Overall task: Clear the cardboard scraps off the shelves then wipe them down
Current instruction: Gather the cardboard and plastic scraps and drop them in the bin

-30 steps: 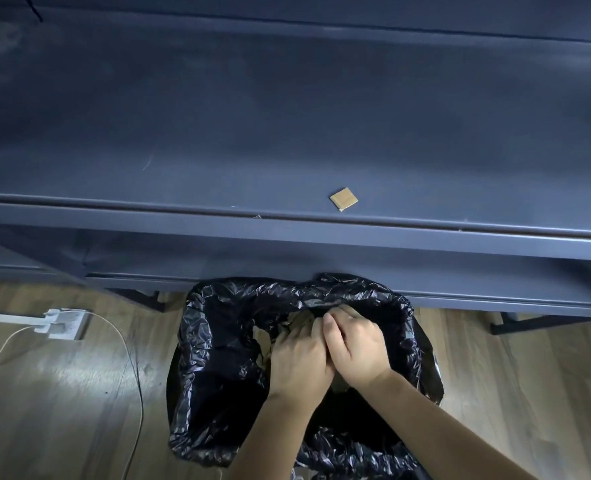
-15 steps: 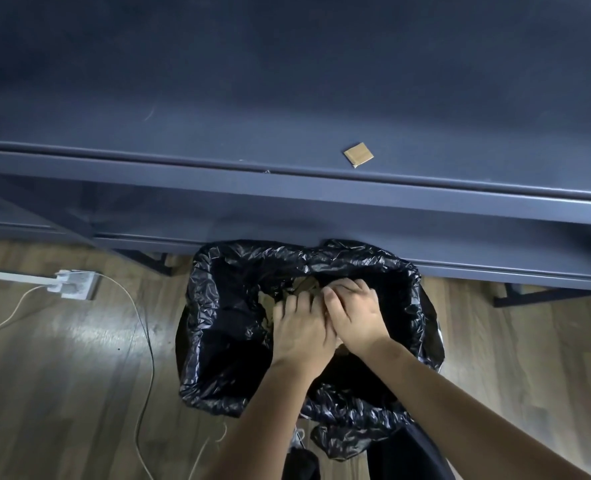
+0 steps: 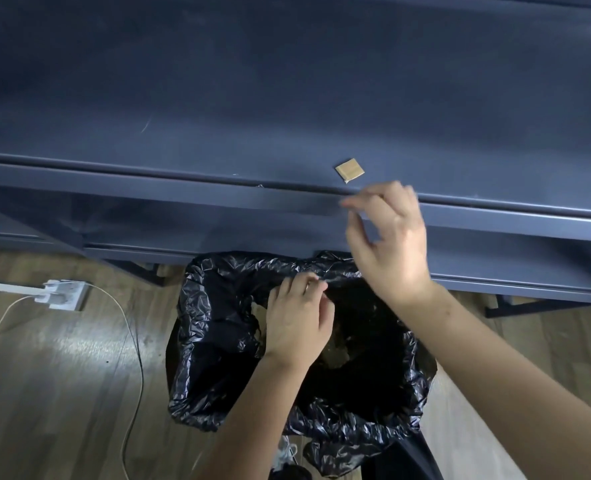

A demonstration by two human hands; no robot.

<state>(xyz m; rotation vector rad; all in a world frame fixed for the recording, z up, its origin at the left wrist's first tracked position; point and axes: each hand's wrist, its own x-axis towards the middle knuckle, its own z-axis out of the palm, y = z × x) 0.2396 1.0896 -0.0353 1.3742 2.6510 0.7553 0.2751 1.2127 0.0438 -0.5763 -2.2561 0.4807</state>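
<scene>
One small square cardboard scrap (image 3: 350, 170) lies near the front edge of the dark blue top shelf (image 3: 217, 109). My right hand (image 3: 389, 242) is raised just below that scrap, fingers apart and empty, in front of the shelf's front rail. My left hand (image 3: 297, 318) hovers over the mouth of the black bin bag (image 3: 214, 341), fingers curled at the bag's far rim; whether it grips the plastic is unclear. Brown cardboard pieces (image 3: 335, 355) show inside the bag. A lower shelf (image 3: 494, 251) runs beneath the top one.
The bin with the bag stands on a wooden floor (image 3: 51, 393) right against the shelf unit. A white power strip (image 3: 62, 294) with white and dark cables lies at the left. A black shelf leg (image 3: 529, 306) stands at the right.
My right hand has left the bag and risen toward the scrap on the top shelf, opening its fingers. My left hand stays over the bag. The view has shifted down slightly.
</scene>
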